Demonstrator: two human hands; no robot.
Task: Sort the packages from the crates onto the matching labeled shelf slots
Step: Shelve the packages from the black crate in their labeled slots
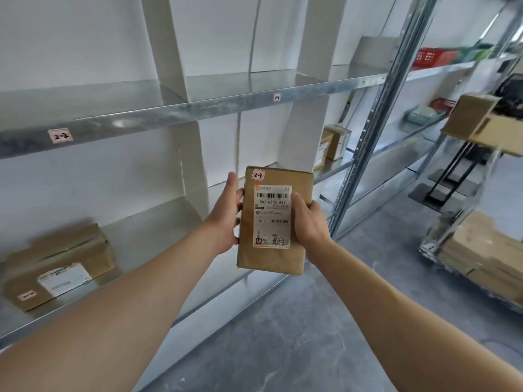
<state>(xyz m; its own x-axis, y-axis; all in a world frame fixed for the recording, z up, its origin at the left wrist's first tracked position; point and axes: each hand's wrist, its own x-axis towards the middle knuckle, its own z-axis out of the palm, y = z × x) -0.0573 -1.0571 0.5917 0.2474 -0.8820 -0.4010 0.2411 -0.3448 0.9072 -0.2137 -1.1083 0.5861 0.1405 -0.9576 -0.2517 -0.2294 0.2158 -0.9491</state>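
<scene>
1. A metal shelf (198,108) with white dividers is running behind both hands; grey floor (311,335) is lying below them.
2. The left hand (226,219) and right hand (310,224) are gripping a brown package (271,258) by its long edges, holding it upright in the air before the shelf, its white label (272,216) facing the camera.
3. A box (56,264) is lying low left of the left hand; a cart (481,244) is standing right of the right hand.

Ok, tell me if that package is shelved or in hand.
In hand: the package hangs clear of the shelves, left hand and right hand gripping its sides.
</scene>
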